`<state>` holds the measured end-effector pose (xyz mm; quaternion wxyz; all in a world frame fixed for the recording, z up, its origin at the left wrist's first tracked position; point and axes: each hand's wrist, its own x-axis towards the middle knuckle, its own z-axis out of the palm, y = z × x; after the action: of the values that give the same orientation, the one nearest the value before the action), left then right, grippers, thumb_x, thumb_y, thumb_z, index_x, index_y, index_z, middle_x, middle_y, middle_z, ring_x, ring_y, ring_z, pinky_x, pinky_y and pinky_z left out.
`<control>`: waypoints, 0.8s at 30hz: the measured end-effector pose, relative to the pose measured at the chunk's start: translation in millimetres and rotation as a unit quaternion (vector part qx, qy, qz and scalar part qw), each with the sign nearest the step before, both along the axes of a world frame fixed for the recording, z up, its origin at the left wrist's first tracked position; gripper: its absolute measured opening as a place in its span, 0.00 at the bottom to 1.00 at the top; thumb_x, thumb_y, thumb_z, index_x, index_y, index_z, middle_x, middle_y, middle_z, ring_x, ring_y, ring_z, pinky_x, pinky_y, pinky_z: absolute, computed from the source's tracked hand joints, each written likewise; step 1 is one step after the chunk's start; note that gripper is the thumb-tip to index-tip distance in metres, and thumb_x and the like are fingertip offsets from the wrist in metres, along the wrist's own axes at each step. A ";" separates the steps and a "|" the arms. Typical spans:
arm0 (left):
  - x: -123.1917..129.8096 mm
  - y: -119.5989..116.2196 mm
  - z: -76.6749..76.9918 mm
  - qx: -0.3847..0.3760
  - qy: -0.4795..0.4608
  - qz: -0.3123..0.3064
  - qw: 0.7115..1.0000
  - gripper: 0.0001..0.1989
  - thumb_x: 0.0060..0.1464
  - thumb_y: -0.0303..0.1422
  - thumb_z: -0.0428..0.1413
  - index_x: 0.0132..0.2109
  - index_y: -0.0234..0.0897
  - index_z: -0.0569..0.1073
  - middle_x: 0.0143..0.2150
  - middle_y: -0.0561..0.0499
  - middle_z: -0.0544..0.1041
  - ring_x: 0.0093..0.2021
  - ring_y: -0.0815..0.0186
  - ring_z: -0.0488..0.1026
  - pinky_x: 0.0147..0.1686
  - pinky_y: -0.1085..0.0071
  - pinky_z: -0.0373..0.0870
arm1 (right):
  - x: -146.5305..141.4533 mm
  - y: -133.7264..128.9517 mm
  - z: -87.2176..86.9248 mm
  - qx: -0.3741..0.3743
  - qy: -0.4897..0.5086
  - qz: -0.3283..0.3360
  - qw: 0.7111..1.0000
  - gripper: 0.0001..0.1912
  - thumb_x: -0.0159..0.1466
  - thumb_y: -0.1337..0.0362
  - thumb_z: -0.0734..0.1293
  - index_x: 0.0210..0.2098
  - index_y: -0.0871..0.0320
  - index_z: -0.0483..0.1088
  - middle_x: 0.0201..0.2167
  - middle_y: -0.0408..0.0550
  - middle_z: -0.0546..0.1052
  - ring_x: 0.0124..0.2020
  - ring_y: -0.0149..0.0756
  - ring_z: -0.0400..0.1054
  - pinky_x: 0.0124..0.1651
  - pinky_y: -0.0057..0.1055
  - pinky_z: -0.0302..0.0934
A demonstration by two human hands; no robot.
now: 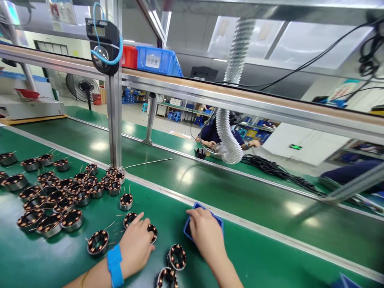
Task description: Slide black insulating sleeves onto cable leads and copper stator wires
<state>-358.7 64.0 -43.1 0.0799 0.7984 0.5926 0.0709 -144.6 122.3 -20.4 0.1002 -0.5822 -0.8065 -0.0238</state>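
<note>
Head view: nearest you, two copper-wound rings sit close together on the green table, between your forearms. Your left hand, wearing a blue wristband, is just beyond them, palm down. Its fingers partly cover one ring, and another ring lies by the index finger; you cannot tell from here whether the fingers are clamped on either. Your right hand reaches over a small blue box, its fingers bent over the opening; their tips are partly hidden, so whether they grip anything cannot be told. To your left, many more rings crowd the table, thin wire ends sticking up. Past them stands a metal post carrying a black device. Farther off, a clear hose hangs in front of a person in dark clothing.
</note>
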 end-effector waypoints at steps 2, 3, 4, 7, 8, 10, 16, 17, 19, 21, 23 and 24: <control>1.7 -5.4 -0.8 -0.001 -0.011 -0.004 1.000 0.10 0.56 0.37 0.59 0.37 0.36 0.81 0.43 0.39 0.78 0.50 0.51 0.75 0.68 0.49 0.51 | 21.6 9.6 4.2 0.008 -0.027 -0.045 0.999 0.13 0.63 0.71 0.65 0.43 0.59 0.80 0.39 0.58 0.82 0.46 0.51 0.75 0.48 0.40 0.65; 2.3 -8.9 -0.6 -0.010 -0.021 -0.007 1.000 0.10 0.54 0.39 0.60 0.37 0.37 0.81 0.43 0.41 0.78 0.50 0.51 0.75 0.68 0.48 0.50 | 29.5 13.1 3.6 0.006 -0.037 -0.057 0.998 0.10 0.61 0.71 0.68 0.40 0.58 0.81 0.37 0.57 0.82 0.44 0.51 0.75 0.46 0.40 0.65; 2.2 -12.6 0.4 -0.024 -0.033 -0.013 0.999 0.11 0.52 0.40 0.62 0.37 0.38 0.81 0.43 0.42 0.78 0.49 0.52 0.75 0.68 0.48 0.49 | 35.0 15.9 1.7 0.003 -0.045 -0.063 0.997 0.10 0.59 0.71 0.70 0.39 0.57 0.81 0.36 0.56 0.83 0.42 0.50 0.76 0.45 0.38 0.64; -7.8 -21.1 10.6 -0.070 -0.094 -0.054 0.992 0.16 0.44 0.43 0.67 0.40 0.43 0.80 0.50 0.49 0.77 0.51 0.54 0.74 0.68 0.49 0.47 | 39.9 20.4 -4.7 -0.009 -0.052 -0.065 0.996 0.09 0.57 0.73 0.71 0.35 0.55 0.80 0.33 0.52 0.84 0.39 0.46 0.78 0.41 0.34 0.63; -14.8 -22.1 16.6 -0.071 -0.112 -0.061 0.989 0.16 0.43 0.43 0.67 0.41 0.45 0.79 0.53 0.51 0.76 0.53 0.54 0.73 0.68 0.49 0.47 | 39.7 20.9 -5.5 -0.013 -0.052 -0.066 0.996 0.09 0.58 0.74 0.70 0.34 0.55 0.80 0.32 0.52 0.84 0.38 0.46 0.78 0.40 0.34 0.63; -32.4 -20.8 30.4 -0.036 -0.121 -0.034 0.991 0.14 0.45 0.38 0.66 0.41 0.45 0.77 0.54 0.52 0.74 0.55 0.54 0.70 0.66 0.51 0.51 | 40.2 20.7 -4.7 -0.025 -0.050 -0.067 0.996 0.08 0.58 0.73 0.70 0.31 0.54 0.80 0.30 0.52 0.84 0.36 0.47 0.79 0.37 0.33 0.62; -69.1 -3.7 47.0 0.022 -0.023 0.042 0.999 0.06 0.45 0.29 0.65 0.32 0.40 0.75 0.43 0.50 0.75 0.49 0.55 0.69 0.53 0.58 0.61 | 62.0 28.6 -12.0 -0.076 -0.029 -0.056 0.995 0.11 0.62 0.64 0.68 0.24 0.49 0.77 0.25 0.48 0.82 0.29 0.47 0.77 0.29 0.34 0.60; -69.0 -0.7 44.5 0.012 -0.015 0.043 0.999 0.06 0.45 0.30 0.65 0.32 0.41 0.76 0.43 0.50 0.75 0.48 0.55 0.69 0.53 0.58 0.61 | 67.4 32.4 -15.8 -0.085 -0.018 -0.054 0.995 0.12 0.62 0.61 0.67 0.22 0.48 0.76 0.24 0.48 0.81 0.28 0.47 0.77 0.29 0.35 0.60; -63.9 4.8 38.1 0.002 0.003 0.062 0.998 0.04 0.48 0.30 0.64 0.33 0.40 0.76 0.42 0.49 0.75 0.47 0.55 0.70 0.52 0.58 0.62 | 76.3 39.4 -21.6 -0.069 0.020 -0.036 0.997 0.15 0.61 0.57 0.65 0.20 0.48 0.75 0.24 0.50 0.80 0.29 0.48 0.77 0.32 0.38 0.63; -54.5 9.1 32.1 0.001 0.021 0.085 0.996 0.02 0.52 0.30 0.63 0.34 0.39 0.77 0.43 0.47 0.75 0.46 0.55 0.71 0.49 0.58 0.63 | 79.0 41.4 -22.3 -0.009 0.080 -0.012 0.997 0.17 0.61 0.53 0.62 0.21 0.48 0.75 0.24 0.53 0.79 0.30 0.50 0.76 0.36 0.42 0.66; -43.7 11.5 27.0 0.002 0.025 0.107 0.994 0.02 0.54 0.31 0.62 0.37 0.39 0.77 0.44 0.45 0.75 0.46 0.54 0.71 0.48 0.58 0.65 | 71.1 36.4 -18.1 0.035 0.156 0.009 0.987 0.19 0.62 0.50 0.59 0.25 0.49 0.77 0.27 0.54 0.80 0.33 0.51 0.75 0.41 0.44 0.67; -38.6 12.0 24.7 0.004 0.019 0.118 0.993 0.04 0.55 0.33 0.61 0.38 0.38 0.77 0.44 0.44 0.74 0.47 0.53 0.72 0.48 0.58 0.66 | 62.4 31.8 -15.4 0.036 0.196 0.020 0.980 0.20 0.62 0.49 0.59 0.28 0.49 0.78 0.30 0.54 0.80 0.36 0.51 0.76 0.43 0.45 0.67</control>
<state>-397.3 76.0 -18.4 0.0567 0.7245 0.6836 0.0668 -82.2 154.1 -35.8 0.2774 -0.5556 -0.7813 0.0632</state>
